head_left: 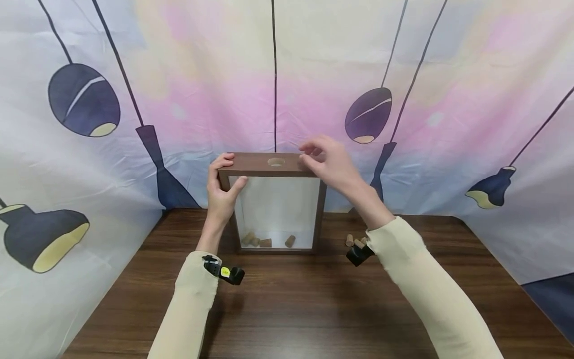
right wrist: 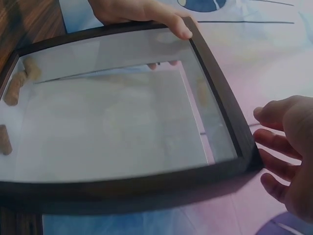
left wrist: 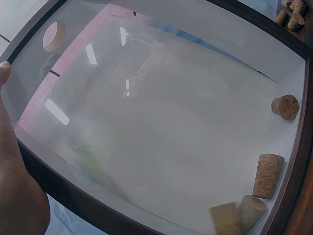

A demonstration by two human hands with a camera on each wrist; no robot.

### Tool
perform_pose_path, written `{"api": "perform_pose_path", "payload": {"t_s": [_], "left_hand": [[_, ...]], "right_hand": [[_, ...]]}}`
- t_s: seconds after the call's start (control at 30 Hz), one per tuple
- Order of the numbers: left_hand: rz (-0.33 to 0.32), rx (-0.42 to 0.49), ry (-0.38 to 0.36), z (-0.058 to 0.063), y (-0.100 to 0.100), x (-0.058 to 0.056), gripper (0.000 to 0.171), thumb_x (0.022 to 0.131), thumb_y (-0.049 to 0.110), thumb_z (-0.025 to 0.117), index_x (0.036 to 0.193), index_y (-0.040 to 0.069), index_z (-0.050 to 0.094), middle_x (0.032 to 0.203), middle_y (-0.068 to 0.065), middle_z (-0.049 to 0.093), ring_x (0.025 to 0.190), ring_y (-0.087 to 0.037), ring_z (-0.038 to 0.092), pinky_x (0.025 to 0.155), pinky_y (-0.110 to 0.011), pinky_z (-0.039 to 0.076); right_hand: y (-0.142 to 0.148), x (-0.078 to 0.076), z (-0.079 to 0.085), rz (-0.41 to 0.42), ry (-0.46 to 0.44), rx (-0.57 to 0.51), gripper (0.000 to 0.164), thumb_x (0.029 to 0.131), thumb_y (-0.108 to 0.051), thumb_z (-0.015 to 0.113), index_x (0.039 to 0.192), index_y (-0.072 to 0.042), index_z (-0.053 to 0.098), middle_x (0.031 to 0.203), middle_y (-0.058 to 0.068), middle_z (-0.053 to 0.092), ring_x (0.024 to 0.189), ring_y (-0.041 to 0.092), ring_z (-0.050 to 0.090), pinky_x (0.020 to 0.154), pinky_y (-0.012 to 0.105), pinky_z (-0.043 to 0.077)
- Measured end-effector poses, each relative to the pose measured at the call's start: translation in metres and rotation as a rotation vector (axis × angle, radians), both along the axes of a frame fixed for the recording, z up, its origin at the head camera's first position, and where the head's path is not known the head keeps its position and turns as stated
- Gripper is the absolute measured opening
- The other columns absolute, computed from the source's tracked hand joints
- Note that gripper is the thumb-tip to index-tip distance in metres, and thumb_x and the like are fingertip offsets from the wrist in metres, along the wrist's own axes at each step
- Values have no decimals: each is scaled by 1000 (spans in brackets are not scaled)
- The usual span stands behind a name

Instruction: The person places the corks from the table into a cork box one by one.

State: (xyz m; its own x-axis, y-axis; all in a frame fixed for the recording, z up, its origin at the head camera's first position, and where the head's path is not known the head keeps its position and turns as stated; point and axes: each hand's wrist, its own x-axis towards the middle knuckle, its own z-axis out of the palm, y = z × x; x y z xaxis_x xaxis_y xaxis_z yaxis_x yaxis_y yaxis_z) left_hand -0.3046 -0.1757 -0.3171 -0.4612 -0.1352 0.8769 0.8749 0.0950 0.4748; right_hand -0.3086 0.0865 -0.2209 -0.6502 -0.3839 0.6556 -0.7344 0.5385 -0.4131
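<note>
A dark wood shadow-box frame [head_left: 269, 172] with a clear front stands upright on the table, a round hole [head_left: 275, 161] in its top. My left hand [head_left: 221, 192] grips its upper left corner, thumb on the front and fingers over the top. Beside the upper right corner, my right hand [head_left: 334, 164] has its fingers loosely bent, and the right wrist view shows nothing between the fingers [right wrist: 279, 144]. Several corks lie at the bottom inside the box, one cork [left wrist: 285, 107] apart from a cluster with a tapered cork [left wrist: 268, 176].
More loose corks [head_left: 350, 240] lie on the brown wood table [head_left: 287, 309] right of the box, partly hidden by the right wrist camera [head_left: 358, 254]. A cloth backdrop [head_left: 215, 75] printed with lamps hangs behind and at the sides.
</note>
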Motion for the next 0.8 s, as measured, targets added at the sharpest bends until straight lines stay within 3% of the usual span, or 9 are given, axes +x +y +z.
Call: {"api": "perform_pose_path", "payload": {"t_s": [0.13, 0.27, 0.5, 0.8], "left_hand": [[6, -1, 0, 0, 0, 0, 41, 83, -6, 67, 116, -16, 44, 136, -32, 45, 136, -24, 42, 117, -38, 25], [8, -4, -1, 1, 0, 0, 42, 82, -7, 67, 116, -17, 44, 136, -33, 45, 135, -24, 42, 117, -38, 25], [5, -4, 9, 1, -1, 0, 42, 83, -6, 66, 117, -17, 44, 137, -35, 44, 136, -26, 41, 117, -38, 25], [16, -4, -1, 0, 1, -1, 43, 84, -3, 68, 117, -16, 45, 137, -32, 45, 136, -25, 42, 117, -37, 26]], "right_hand": [[19, 1, -7, -24, 8, -26, 20, 92, -16, 69, 109, -5, 72, 105, 9, 70, 95, 24, 64, 89, 42, 50], [35, 3, -13, -69, 8, -52, 20, 92, -19, 70, 108, -8, 73, 103, 7, 71, 97, 22, 63, 86, 40, 49], [54, 5, -25, -107, 33, -109, 19, 90, -16, 71, 107, -8, 74, 98, 8, 72, 86, 20, 65, 73, 35, 47], [77, 7, -49, -148, -74, -88, 24, 92, -20, 71, 112, -7, 72, 107, 10, 70, 90, 23, 67, 80, 38, 53]]}}
